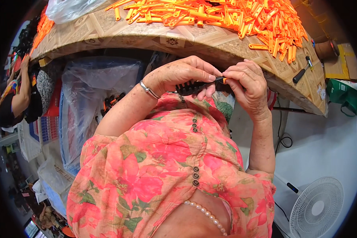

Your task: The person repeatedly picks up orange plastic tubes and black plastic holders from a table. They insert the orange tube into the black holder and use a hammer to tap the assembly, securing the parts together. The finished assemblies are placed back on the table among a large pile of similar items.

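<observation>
In front of my chest, just below the table edge, my left hand [188,73] is closed around a black hairbrush [184,89] whose thick teeth show beneath my fingers. The narrow end of the brush points to the right. There my right hand [248,83] pinches it between thumb and fingertips, and a small bit of orange plastic [225,80] shows at the pinch. How the orange bit joins the black part is hidden by my fingers. Both hands nearly touch each other.
A big heap of orange plastic handles [261,23] covers the table's [103,29] far side. A black-handled tool [301,71] lies at the right. A plastic-lined blue bin [63,119] with black and orange pieces stands at left, a fan [317,208] at lower right. Another person's arm [22,89] is far left.
</observation>
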The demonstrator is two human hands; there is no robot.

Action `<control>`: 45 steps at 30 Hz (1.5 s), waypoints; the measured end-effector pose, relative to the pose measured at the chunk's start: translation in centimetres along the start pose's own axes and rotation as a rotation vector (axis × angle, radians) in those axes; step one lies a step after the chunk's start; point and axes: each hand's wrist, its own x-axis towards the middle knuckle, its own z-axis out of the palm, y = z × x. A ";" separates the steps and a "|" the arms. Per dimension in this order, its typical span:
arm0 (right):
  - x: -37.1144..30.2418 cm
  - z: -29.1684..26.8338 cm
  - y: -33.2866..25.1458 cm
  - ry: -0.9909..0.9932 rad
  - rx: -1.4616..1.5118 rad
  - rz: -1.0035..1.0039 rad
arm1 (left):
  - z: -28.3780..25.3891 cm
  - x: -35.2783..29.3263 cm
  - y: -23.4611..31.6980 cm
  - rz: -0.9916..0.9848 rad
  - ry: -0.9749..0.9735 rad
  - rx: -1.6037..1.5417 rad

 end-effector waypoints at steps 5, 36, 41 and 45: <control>-0.2 -0.7 -0.1 -0.095 0.248 0.208 | 0.2 -0.3 0.6 -0.088 -0.028 -0.076; -1.8 0.8 -1.8 0.303 0.013 0.032 | 0.6 -0.1 -0.5 -0.020 -0.048 -0.289; -1.8 0.2 -1.6 0.195 -0.163 -0.016 | 1.1 -0.6 -0.3 -0.024 -0.075 -0.218; -1.3 0.1 -1.2 0.105 -0.188 0.007 | 0.7 0.0 -0.8 0.012 -0.026 -0.167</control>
